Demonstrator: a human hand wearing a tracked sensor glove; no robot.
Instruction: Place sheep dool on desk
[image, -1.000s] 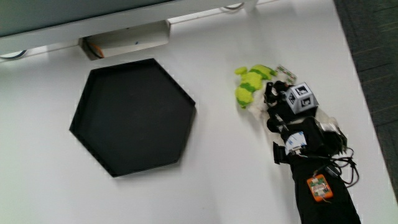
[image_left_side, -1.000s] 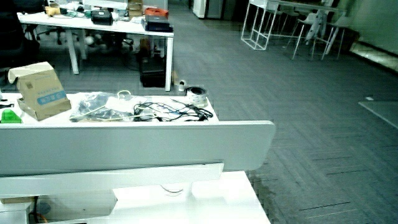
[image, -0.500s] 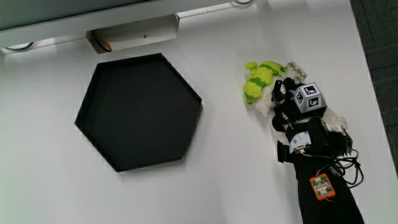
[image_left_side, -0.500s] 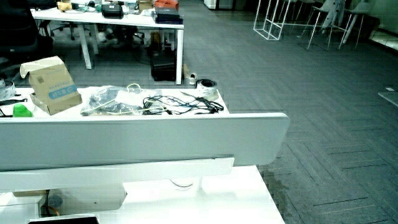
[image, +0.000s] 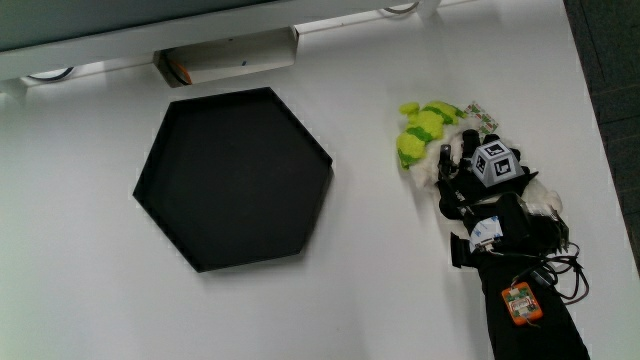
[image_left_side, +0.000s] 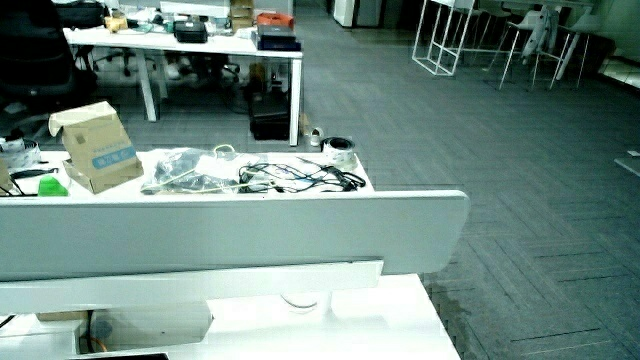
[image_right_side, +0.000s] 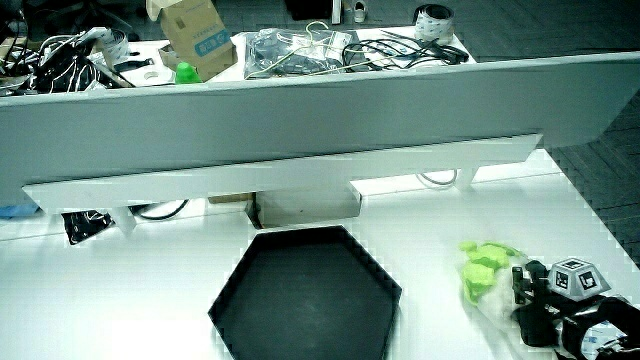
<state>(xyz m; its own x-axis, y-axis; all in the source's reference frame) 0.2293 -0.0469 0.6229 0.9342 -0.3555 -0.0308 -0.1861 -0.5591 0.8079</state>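
The white sheep doll (image: 429, 174) lies on the white table, mostly covered by the hand (image: 458, 172). The gloved fingers curl over the doll, and the patterned cube (image: 493, 163) sits on the back of the hand. A bright green plush toy (image: 421, 129) touches the doll, farther from the person than the hand. In a side view the doll (image_right_side: 497, 312) shows as a pale lump between the green toy (image_right_side: 483, 267) and the hand (image_right_side: 540, 308). The doll rests low on the table surface.
A black hexagonal tray (image: 170, 130) stands empty beside the hand, a tray's width away, and shows in a side view (image_right_side: 232, 300) too. A low grey partition (image_right_side: 300, 110) with a small box (image: 225, 57) under it runs along the table's edge.
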